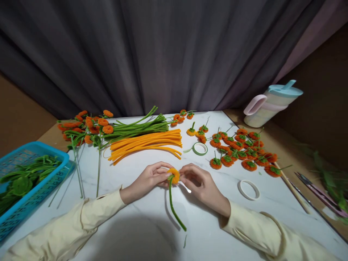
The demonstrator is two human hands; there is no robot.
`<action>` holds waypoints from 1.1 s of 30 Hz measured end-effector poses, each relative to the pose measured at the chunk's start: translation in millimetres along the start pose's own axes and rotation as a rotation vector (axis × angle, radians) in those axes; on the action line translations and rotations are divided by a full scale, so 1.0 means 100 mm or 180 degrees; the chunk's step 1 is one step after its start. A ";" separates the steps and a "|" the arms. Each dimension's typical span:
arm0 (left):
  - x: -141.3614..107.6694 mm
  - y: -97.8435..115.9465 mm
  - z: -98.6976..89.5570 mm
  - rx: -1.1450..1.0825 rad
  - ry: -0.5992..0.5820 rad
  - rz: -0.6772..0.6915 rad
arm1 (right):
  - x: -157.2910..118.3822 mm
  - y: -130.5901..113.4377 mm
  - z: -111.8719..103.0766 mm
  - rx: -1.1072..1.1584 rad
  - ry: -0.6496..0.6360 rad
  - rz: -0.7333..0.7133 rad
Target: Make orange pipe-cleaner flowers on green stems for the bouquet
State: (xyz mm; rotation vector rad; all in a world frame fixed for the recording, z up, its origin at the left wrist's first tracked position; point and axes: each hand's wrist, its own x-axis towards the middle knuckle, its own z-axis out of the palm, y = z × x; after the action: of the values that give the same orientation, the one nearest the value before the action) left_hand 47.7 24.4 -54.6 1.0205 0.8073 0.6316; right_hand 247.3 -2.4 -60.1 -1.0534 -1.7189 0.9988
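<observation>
Between my two hands is a small yellow-orange pipe-cleaner flower (175, 176), with a green pipe-cleaner stem (174, 208) curving down toward me. My left hand (152, 177) pinches its left side between thumb and fingers. The fingertips of my right hand (199, 183) are closed on its right edge. A thin white stick with a rounded end (187, 188), like a cotton swab, shows below the right fingers; its other end is hidden. Just beyond my hands lie a bundle of orange pipe cleaners (146, 144) and a bundle of green pipe cleaners (141, 126).
Finished orange flower heads (239, 146) cluster at the right, beside a roll of green tape (200, 148) and a white ring (248, 190). Long-stemmed flowers (89, 125) lie back left. A blue basket (51, 152) holds green leaves. Pliers (320, 194) and a tumbler (272, 105) are far right.
</observation>
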 end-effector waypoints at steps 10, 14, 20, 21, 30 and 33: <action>0.01 -0.03 0.05 0.0027 0.0257 0.0111 | 0.08 0.00 0.04 0.1814 -0.0459 0.1197; 0.00 -0.02 0.07 0.0274 0.0419 0.0208 | 0.07 0.00 0.04 0.1833 -0.0506 0.1170; -0.01 0.00 0.07 0.0449 0.0433 0.0254 | 0.08 -0.01 0.02 0.1977 -0.0604 0.1150; -0.01 0.00 0.06 0.0460 0.0419 0.0242 | 0.08 -0.02 0.01 0.1992 -0.0602 0.1165; -0.04 0.04 0.03 0.0494 0.0002 0.0148 | 0.09 -0.02 -0.04 0.2218 -0.0572 0.1351; -0.03 0.03 0.04 0.0510 -0.0002 0.0115 | 0.09 -0.02 -0.04 0.2224 -0.0594 0.1341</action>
State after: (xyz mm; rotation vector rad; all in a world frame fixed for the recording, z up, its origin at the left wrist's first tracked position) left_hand 48.6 21.4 -49.6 1.1831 0.8507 0.6043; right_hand 248.0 5.7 -54.9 -0.8741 -1.1335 1.8435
